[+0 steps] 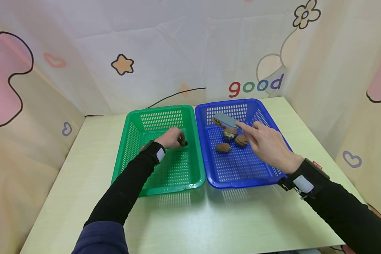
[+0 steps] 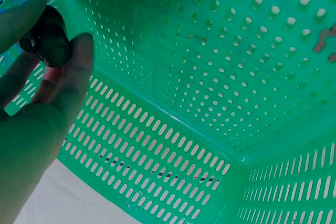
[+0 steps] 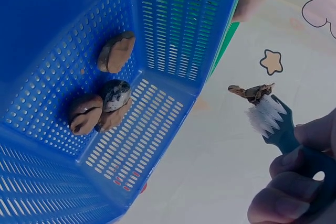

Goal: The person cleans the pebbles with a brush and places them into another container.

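While cartoon flowers, hearts, an orange star (image 1: 122,65) and the word "good" decorate the pale cloth backdrop (image 1: 184,46), two plastic baskets sit side by side on a pale yellow-green tabletop (image 1: 165,225). At left, a black-sleeved arm (image 1: 124,190) with a black wrist strap (image 1: 154,151) reaches into a green, slotted rectangular basket (image 1: 171,169). There the person's left hand (image 1: 172,138) pinches a small, dark, glossy rounded object (image 2: 48,38) between thumb and fingers, with a thin dark strand (image 2: 191,37) on the basket floor nearby. Just beside it stands a blue, slotted rectangular basket (image 1: 238,169). Inside, a brown, rounded mud-coated lump (image 1: 223,147) lies slightly apart at left, near a black-and-white speckled lump (image 3: 116,94) with brown, mud-like matter against it; to the right rests a brown, cracked round lump (image 1: 241,140). Above these, a blue-grey handled brush (image 1: 226,120) shows white bristles (image 3: 265,116), a crumbly brown clump (image 3: 257,92) clinging to their tips. At right, the right hand (image 1: 270,144) grips the brush by its handle, index finger stretched along it, below a second black sleeve (image 1: 352,211).
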Demonstrator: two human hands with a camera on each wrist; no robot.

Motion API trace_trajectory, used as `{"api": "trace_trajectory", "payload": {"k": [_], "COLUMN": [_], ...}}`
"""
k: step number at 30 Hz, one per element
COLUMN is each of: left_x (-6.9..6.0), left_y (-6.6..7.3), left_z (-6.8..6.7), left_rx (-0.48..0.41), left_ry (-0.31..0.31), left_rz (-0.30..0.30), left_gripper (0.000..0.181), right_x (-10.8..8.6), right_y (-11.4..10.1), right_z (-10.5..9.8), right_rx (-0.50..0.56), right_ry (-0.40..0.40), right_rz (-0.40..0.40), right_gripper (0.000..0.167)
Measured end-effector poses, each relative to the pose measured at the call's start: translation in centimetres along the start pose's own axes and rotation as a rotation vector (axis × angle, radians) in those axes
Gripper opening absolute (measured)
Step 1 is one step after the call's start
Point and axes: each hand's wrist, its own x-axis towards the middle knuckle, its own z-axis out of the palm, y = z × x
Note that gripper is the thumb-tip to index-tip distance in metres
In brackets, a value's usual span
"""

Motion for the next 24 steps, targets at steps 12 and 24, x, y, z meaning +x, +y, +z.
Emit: {"api": "trace_trajectory", "payload": {"k": [12,24], "left_x": [-0.4,0.2], "left_y": [0.3,-0.2], "left_z": [0.3,1.3], "left_rx": [-0.016,0.011], "left_ry": [-0.05,-0.071], "left_rz": [-0.048,-0.085], "left_gripper": [0.022,0.021], "right_x": [-0.1,0.0], "right_y": [-0.1,-0.1], "right_z": [0.0,0.0], "right_rx": [0.019,0.031], "right_ry": [-0.007,-0.015], "right_rz": [0.014,0.027], "right_gripper": [0.037,0.037]}}
